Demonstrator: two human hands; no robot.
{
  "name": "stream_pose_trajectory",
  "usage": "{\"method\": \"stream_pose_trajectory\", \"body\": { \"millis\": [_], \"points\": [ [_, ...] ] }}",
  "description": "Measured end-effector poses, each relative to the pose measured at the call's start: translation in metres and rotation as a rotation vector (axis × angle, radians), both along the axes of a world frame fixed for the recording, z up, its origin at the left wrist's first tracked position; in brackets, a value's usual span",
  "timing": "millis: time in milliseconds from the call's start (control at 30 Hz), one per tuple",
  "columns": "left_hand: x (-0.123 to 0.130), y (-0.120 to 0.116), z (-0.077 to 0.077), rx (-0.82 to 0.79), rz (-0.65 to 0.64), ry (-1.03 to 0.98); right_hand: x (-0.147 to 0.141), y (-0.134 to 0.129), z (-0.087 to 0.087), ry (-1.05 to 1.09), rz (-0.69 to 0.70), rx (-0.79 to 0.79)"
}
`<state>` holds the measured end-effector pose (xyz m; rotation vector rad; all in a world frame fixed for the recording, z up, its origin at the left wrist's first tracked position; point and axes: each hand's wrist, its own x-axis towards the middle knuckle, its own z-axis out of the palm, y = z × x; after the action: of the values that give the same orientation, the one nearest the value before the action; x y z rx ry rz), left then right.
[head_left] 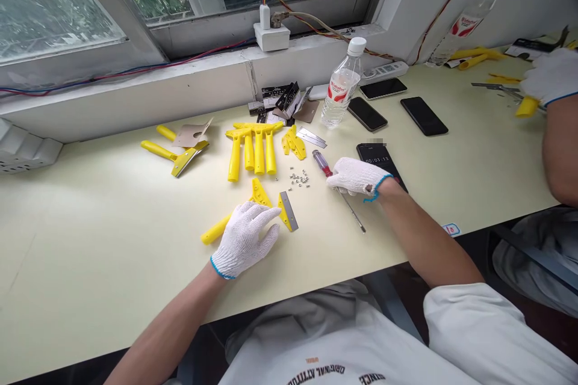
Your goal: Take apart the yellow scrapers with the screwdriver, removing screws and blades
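Note:
My left hand [247, 234], in a white knit glove, lies palm down with fingers apart over a yellow scraper handle [215, 231]. Its fingertips reach close to a yellow cover plate with a grey blade [288, 212]; contact I cannot tell. The head of the scraper [259, 192] shows beyond the fingers. My right hand [354, 176], gloved too, has its fingers closed on a screwdriver [321, 162] where the clear and red handle meets the shaft; the tip points toward me. Between the hands, small screws and nuts [299, 178] lie scattered.
Several yellow scraper handles [259, 153], yellow cover plates [294, 143] and loose blades [311, 137] lie farther back. Two scrapers with cardboard [176, 151] rest at left. Black packaging [282, 102], a water bottle [341, 87] and phones [423, 115] stand behind. A co-worker's gloved hand [551, 75] is at right.

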<state>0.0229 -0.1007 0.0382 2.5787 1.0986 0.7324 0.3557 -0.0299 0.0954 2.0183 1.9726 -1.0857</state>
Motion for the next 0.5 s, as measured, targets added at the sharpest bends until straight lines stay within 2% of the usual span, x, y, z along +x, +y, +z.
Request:
{"method": "stream_pose_trajectory", "body": {
  "millis": [133, 267, 400, 500],
  "points": [
    [-0.002, 0.001, 0.001, -0.020, 0.017, -0.032, 0.006, -0.003, 0.011, 0.244, -0.127, 0.004],
    [0.002, -0.003, 0.002, -0.053, -0.012, -0.131, 0.003, -0.006, 0.016, 0.534, -0.330, 0.041],
    [0.009, -0.007, 0.002, -0.062, -0.079, -0.179, -0.006, -0.009, 0.014, 0.795, -0.483, 0.110],
    [0.014, -0.009, -0.003, 0.008, -0.146, -0.109, -0.009, -0.009, 0.017, 0.906, -0.567, 0.194]
  ]
}}
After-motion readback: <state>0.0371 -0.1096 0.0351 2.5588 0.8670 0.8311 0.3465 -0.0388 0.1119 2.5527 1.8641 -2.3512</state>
